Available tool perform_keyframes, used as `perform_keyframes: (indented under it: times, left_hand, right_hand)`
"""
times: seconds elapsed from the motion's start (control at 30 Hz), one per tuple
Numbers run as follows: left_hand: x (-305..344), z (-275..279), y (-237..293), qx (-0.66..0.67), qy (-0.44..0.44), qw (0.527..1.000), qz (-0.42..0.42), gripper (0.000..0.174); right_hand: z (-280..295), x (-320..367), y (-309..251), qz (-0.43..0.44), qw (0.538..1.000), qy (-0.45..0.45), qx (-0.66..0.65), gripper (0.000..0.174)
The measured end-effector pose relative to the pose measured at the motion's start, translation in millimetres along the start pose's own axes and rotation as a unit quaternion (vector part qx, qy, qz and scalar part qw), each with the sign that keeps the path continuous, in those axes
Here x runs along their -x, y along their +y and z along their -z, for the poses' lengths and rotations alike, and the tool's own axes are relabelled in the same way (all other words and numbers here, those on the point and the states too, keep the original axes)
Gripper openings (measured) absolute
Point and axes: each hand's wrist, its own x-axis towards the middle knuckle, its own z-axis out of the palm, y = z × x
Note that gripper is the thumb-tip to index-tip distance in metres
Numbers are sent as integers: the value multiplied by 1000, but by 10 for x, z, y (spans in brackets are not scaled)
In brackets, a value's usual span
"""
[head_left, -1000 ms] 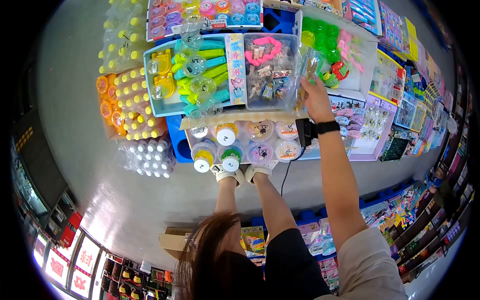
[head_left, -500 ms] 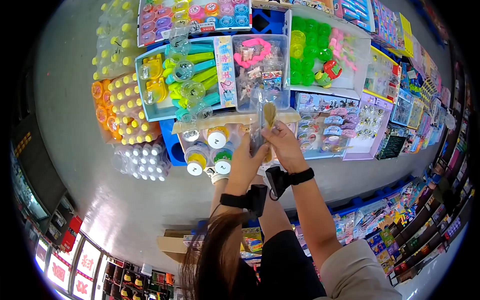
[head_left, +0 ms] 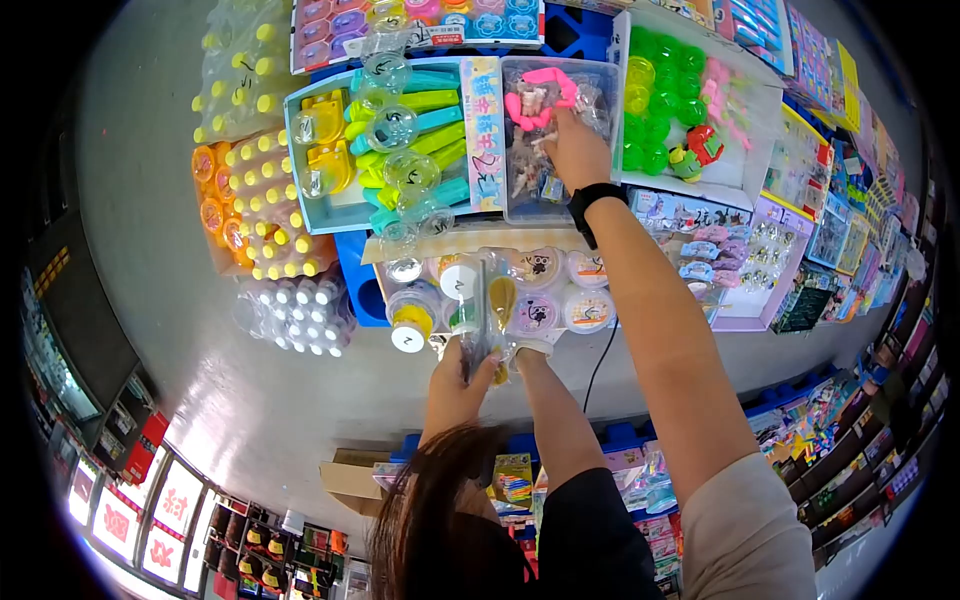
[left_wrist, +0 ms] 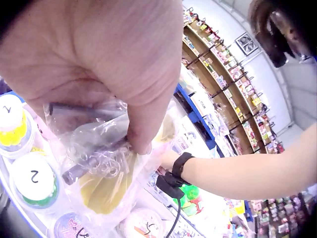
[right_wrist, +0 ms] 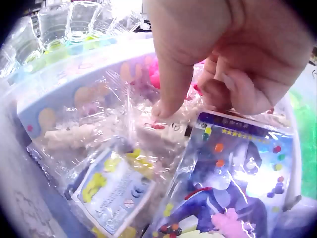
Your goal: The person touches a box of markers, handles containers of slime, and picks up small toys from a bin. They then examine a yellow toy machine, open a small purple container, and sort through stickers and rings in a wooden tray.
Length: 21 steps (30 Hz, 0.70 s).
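The left hand (head_left: 455,392) pinches a clear plastic packet (head_left: 480,335) holding dark sticks and a yellowish-brown piece; in the left wrist view the packet (left_wrist: 106,168) hangs beneath the thumb. The right hand (head_left: 582,152) reaches into a clear bin (head_left: 512,205) of small wrapped toys, beside a pink curved piece (head_left: 515,108). In the right wrist view, the thumb of the right hand (right_wrist: 218,59) touches a small pale wrapped item (right_wrist: 163,130). Its other fingers are curled, and whether they hold anything cannot be told. A blue picture packet (right_wrist: 233,173) lies below them.
Left of the bin stands a tray (head_left: 312,212) of green and teal toys, with clear round domes in front. Green balls (head_left: 655,158) fill a white box on the right. Round tubs (head_left: 588,308) sit nearest the body, and bottles (head_left: 268,220) stand at far left.
Both hands met at the packet half a second ago. Now the left hand alone holds it, lower down, and the right hand has moved forward into the bin.
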Motion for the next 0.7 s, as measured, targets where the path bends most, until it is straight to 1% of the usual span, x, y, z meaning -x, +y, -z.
perform_keyframes:
  times: [0.1,0.13,0.2,0.23,0.3,0.4,0.43,0.5,0.53,0.6,0.7]
  left_hand:
    - [-2,-52,-10,-24,-19,1000,-1,30]
    - [-15,-88,-98,-27,-8,999,-32,29]
    - [-33,-100,-125,-28,-37,999,-10,28]
    - [-41,-97,-125,-30,-51,998,0,28]
    - [-44,-90,-149,-57,-58,997,-11,28]
    - [-56,-89,-191,-59,-58,996,-43,28]
    - [-59,-88,-200,-53,-56,995,-56,27]
    - [-64,-83,-192,-48,-56,996,-52,27]
    - [-62,-88,-185,-45,-58,996,-49,27]
    - [-59,-92,-157,-49,-63,995,-51,27]
    - [-52,-94,-165,-82,-73,993,-42,26]
  right_hand:
    - [55,-11,10,-40,998,-57,12,43]
    - [34,15,81,14,999,-49,11,40]
    - [20,54,229,125,992,-30,5,32]
    - [24,51,270,138,990,-41,-1,27]
    - [48,63,308,161,985,-64,-14,17]
    - [166,102,289,170,978,-14,-121,12]
    - [240,120,271,162,977,-13,-136,12]
    - [373,155,259,144,976,-11,-164,13]
    - [393,183,306,157,969,-25,-191,15]
    - [429,208,374,185,950,-52,-247,19]
    - [399,309,398,165,902,-61,-394,24]
